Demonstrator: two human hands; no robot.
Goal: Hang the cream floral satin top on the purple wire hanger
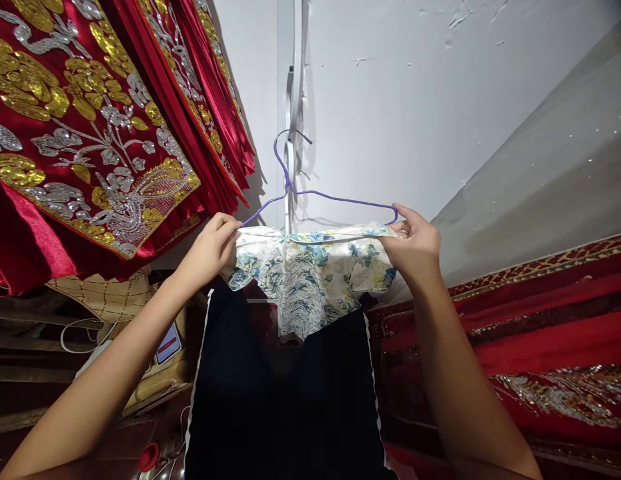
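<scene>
A purple wire hanger (pixel 330 197) hangs by its hook from a white fixture on the wall. A small white garment with blue and yellow flowers (pixel 310 273) is draped over it. My left hand (pixel 213 247) pinches the garment's left edge at the hanger's left end. My right hand (pixel 413 243) grips the garment's right edge at the hanger's right end. Both hands are closed on the cloth.
Red cloth with gold and silver embroidery (pixel 85 127) hangs at the upper left. More red embroidered fabric (pixel 545 340) lies at the right. A black garment with white stripes (pixel 280 400) hangs below the hanger. A white wall (pixel 415 100) is behind.
</scene>
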